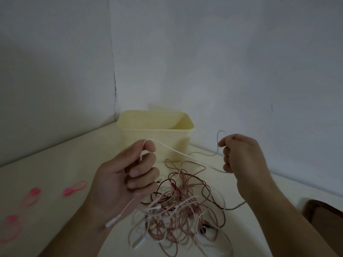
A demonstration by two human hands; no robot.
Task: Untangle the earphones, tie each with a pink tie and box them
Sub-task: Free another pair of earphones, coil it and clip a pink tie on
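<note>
- Left hand [128, 175] grip: thumb and forefinger pinch a white earphone cable [174, 150]; the other fingers curl in over the same cable, whose tail hangs below the palm and ends in a white plug [113, 221].
- Right hand [239, 154] grip: fingers curled and clamped on a thin grey cable [218, 145], which arcs in a small loop above the knuckles.
- Key relation: the white cable runs taut-ish from the left pinch down and right, toward the right hand, passing above the tangle [178, 210]. Its long axis is roughly left-right across the worktop [55, 164]. I can't tell whether the white and grey runs are one cable or two.
- The tangle lies on the worktop between and below both hands, nearer the near edge: pinkish, dark brown and white leads heavily interlaced, with white earbuds [157, 207] visible in the mix.
- Judgement: the next pull needs the hands to spread apart and lift; the free end is on the left side, so the left hand is better placed to draw it out.
- Risk: pulling along the axis may cinch loops in the pile rather than free them.
- Pale yellow box [156, 134] stands open at the far side near the wall corner, behind the hands.
- Pink ties [75, 188] lie well apart to the left near the left edge, unused.
</note>
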